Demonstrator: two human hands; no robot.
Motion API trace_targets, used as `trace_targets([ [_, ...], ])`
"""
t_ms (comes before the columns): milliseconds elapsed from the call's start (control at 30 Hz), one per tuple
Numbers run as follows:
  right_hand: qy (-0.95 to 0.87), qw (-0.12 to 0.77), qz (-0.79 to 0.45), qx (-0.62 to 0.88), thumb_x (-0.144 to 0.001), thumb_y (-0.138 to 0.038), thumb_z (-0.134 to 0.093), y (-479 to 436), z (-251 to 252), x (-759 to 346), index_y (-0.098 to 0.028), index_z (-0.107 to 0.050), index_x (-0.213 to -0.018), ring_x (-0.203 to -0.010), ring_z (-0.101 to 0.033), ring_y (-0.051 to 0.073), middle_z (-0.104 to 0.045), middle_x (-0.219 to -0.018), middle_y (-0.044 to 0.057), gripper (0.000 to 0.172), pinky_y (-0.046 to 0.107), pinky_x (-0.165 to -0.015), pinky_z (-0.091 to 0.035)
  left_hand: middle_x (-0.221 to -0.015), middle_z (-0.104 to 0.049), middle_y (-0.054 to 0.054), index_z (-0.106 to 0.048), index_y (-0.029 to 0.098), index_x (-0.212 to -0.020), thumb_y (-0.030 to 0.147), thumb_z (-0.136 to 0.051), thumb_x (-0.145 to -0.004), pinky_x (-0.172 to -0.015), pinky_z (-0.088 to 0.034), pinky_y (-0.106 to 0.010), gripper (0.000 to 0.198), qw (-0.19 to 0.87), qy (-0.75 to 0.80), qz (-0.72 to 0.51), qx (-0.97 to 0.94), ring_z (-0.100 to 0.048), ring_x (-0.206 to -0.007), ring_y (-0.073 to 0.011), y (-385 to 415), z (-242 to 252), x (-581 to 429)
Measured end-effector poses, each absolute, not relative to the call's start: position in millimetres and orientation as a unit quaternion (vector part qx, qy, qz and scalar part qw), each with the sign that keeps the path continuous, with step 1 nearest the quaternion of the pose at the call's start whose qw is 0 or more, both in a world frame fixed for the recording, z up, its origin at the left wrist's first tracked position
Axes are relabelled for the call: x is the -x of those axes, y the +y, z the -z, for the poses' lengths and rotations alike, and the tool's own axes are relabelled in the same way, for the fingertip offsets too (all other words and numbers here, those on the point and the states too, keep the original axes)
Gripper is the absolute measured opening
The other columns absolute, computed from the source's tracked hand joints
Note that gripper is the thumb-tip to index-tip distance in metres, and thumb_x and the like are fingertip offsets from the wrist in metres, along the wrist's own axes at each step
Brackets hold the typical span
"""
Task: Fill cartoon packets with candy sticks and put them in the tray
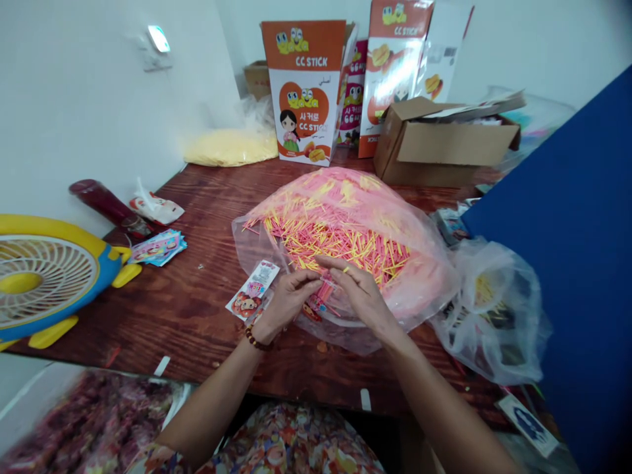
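Note:
My left hand (291, 301), with a beaded bracelet at the wrist, pinches the left edge of a small printed packet (326, 289) that has pink sticks at its clear top. On the packet's other side my right hand (363, 293) has its fingers closed in, with a bit of yellow stick (346, 269) showing by them. Partly hidden by the fingers, the packet's lower part shows a coloured print. Just beyond both hands lies a large open plastic bag (429, 276) full of thin pink and yellow sticks (340, 243). A flat printed packet (253, 289) rests left of my left hand.
Printed cartons (306, 92) and an open brown box (444, 145) stand at the back. A yellow-blue fan (49, 276), a dark red bottle (111, 205) and stacked packets (158, 248) are left. A clear bag (494, 316) and blue panel (567, 230) stand right.

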State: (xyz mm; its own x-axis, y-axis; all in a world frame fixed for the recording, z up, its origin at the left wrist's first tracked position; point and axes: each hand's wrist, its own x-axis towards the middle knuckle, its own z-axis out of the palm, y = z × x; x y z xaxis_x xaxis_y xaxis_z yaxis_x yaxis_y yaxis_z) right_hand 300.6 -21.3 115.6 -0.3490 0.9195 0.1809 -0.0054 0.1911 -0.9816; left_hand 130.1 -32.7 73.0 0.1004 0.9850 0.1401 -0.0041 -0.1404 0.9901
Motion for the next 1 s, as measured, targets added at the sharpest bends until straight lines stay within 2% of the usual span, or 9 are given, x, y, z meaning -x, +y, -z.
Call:
trace_targets([
  [200,-0.573,0.516,-0.543,0.333,-0.095,-0.039,-0.056,-16.5,-116.2,-300.1,-0.027,-0.072,-0.117,-0.116,-0.064,0.022,-0.072,-0.120,0.004,0.030,0.040,-0.105,-0.047,-0.079,-0.069,-0.001,-0.075,0.016,-0.083,0.033,-0.068,-0.084,-0.073,-0.045,-0.024,0.018,0.484,0.429,-0.537,-0.542,-0.057,-0.073,-0.0121,-30.2,-77.7,-132.8],
  [433,-0.684,0.412,-0.481,0.361,-0.095,-0.041,-0.055,-16.4,-117.0,-300.7,-0.028,-0.070,-0.120,-0.125,-0.058,0.020,-0.066,-0.131,0.004,0.032,0.039,-0.113,-0.038,-0.077,-0.068,-0.001,-0.076,0.016,-0.084,0.038,-0.072,-0.081,-0.072,-0.046,-0.025,0.022,0.486,0.424,-0.583,-0.494,-0.056,-0.071,-0.0119,-27.1,-76.4,-131.4],
  [533,-0.678,0.404,-0.504,0.351,-0.093,-0.040,-0.058,-11.5,-117.8,-306.5,-0.028,-0.063,-0.128,-0.125,-0.057,0.020,-0.064,-0.134,0.005,0.037,0.038,-0.109,-0.041,-0.079,-0.069,-0.001,-0.076,0.017,-0.084,0.039,-0.071,-0.082,-0.073,-0.047,-0.025,0.023,0.480,0.429,-0.587,-0.491,-0.057,-0.072,-0.0122,-27.0,-76.9,-127.1],
  [600,-0.654,0.416,-0.527,0.348,-0.090,-0.039,-0.062,-9.3,-118.7,-310.2,-0.027,-0.062,-0.124,-0.115,-0.063,0.020,-0.068,-0.124,0.005,0.036,0.036,-0.100,-0.048,-0.082,-0.070,-0.002,-0.076,0.017,-0.085,0.039,-0.071,-0.082,-0.075,-0.048,-0.025,0.023,0.474,0.430,-0.596,-0.485,-0.059,-0.075,-0.0129,-27.3,-79.5,-124.7],
  [667,-0.654,0.426,-0.502,0.372,-0.087,-0.037,-0.065,-9.7,-120.2,-311.7,-0.024,-0.067,-0.105,-0.095,-0.067,0.019,-0.072,-0.102,0.003,0.022,0.032,-0.086,-0.051,-0.082,-0.071,-0.003,-0.076,0.017,-0.084,0.038,-0.071,-0.082,-0.075,-0.049,-0.026,0.022,0.470,0.428,-0.596,-0.490,-0.060,-0.076,-0.0136,-27.9,-83.7,-123.8],
  [700,-0.667,0.424,-0.472,0.391,-0.087,-0.036,-0.065,-10.9,-121.3,-311.5,-0.023,-0.067,-0.094,-0.086,-0.066,0.018,-0.071,-0.091,0.002,0.015,0.030,-0.080,-0.051,-0.083,-0.071,-0.003,-0.076,0.017,-0.084,0.037,-0.071,-0.082,-0.075,-0.049,-0.027,0.021,0.468,0.426,-0.591,-0.500,-0.060,-0.076,-0.0142,-28.3,-86.1,-123.9],
  [767,-0.707,0.404,-0.409,0.413,-0.088,-0.033,-0.062,-14.1,-124.3,-309.7,-0.021,-0.065,-0.080,-0.075,-0.061,0.016,-0.066,-0.078,0.000,0.014,0.028,-0.072,-0.047,-0.086,-0.072,-0.004,-0.077,0.018,-0.084,0.035,-0.071,-0.082,-0.078,-0.049,-0.028,0.018,0.451,0.421,-0.592,-0.519,-0.062,-0.081,-0.0158,-29.1,-90.6,-124.9],
  [900,-0.734,0.396,-0.347,0.429,-0.088,-0.030,-0.061,-15.3,-130.3,-306.3,-0.021,-0.063,-0.074,-0.067,-0.056,0.015,-0.063,-0.070,-0.001,0.017,0.027,-0.065,-0.041,-0.093,-0.073,-0.005,-0.078,0.020,-0.083,0.029,-0.070,-0.083,-0.086,-0.049,-0.031,0.012,0.399,0.418,-0.629,-0.520,-0.064,-0.092,-0.0179,-29.8,-94.9,-126.2],
  [1000,-0.741,0.393,-0.351,0.415,-0.088,-0.032,-0.061,-10.0,-130.0,-306.1,-0.021,-0.065,-0.076,-0.070,-0.058,0.016,-0.065,-0.073,0.000,0.017,0.027,-0.067,-0.042,-0.094,-0.074,-0.005,-0.078,0.021,-0.084,0.028,-0.071,-0.082,-0.086,-0.049,-0.032,0.011,0.390,0.434,-0.630,-0.511,-0.064,-0.093,-0.0184,-30.5,-93.9,-125.7],
])
